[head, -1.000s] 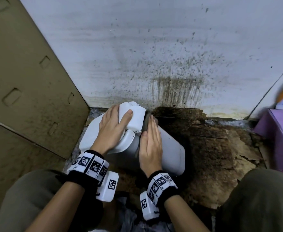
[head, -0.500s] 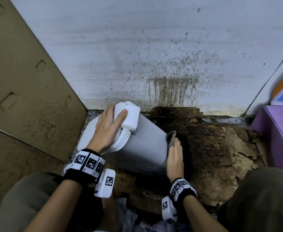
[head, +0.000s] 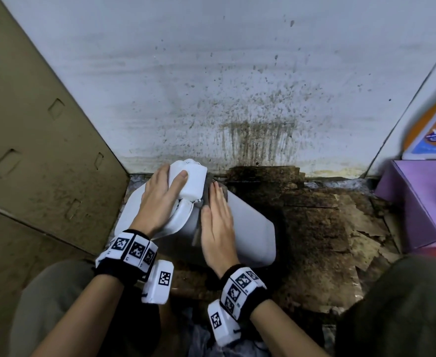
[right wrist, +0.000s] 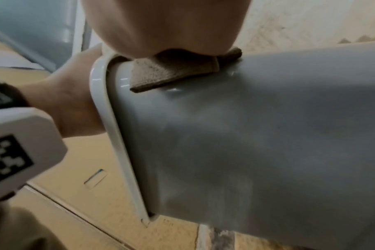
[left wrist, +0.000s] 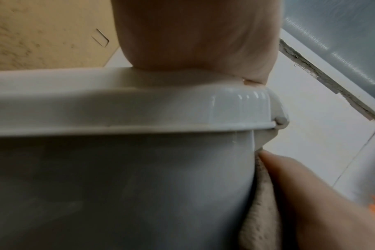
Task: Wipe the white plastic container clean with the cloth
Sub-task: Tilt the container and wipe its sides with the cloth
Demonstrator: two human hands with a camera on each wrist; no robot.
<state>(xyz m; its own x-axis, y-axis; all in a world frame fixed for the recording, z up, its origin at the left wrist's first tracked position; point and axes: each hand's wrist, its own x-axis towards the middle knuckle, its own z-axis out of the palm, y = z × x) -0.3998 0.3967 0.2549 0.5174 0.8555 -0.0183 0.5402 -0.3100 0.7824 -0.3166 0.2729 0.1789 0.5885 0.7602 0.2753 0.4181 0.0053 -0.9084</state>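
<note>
The white plastic container (head: 253,228) lies on its side on the floor, its lid end toward the left. My left hand (head: 160,199) grips the lid's raised white block (head: 193,181), thumb over its top. My right hand (head: 218,222) lies flat with straight fingers on the container's side just right of the lid rim, pressing a brownish-grey cloth (right wrist: 173,74) against it. The cloth is mostly hidden under the palm; an edge shows by the fingertips (head: 215,188). In the left wrist view the lid rim (left wrist: 139,125) and the cloth (left wrist: 259,211) appear beside the right hand.
A stained white wall (head: 237,86) rises right behind the container. A tan cardboard panel (head: 39,140) closes the left side. Dirty, torn cardboard (head: 327,228) covers the floor to the right. A purple box (head: 418,202) stands at the far right. My knees frame the bottom.
My right hand with the cloth has slid back left along the container's side, from its bottom end to just beside the lid. The left hand kept its grip on the lid block.
</note>
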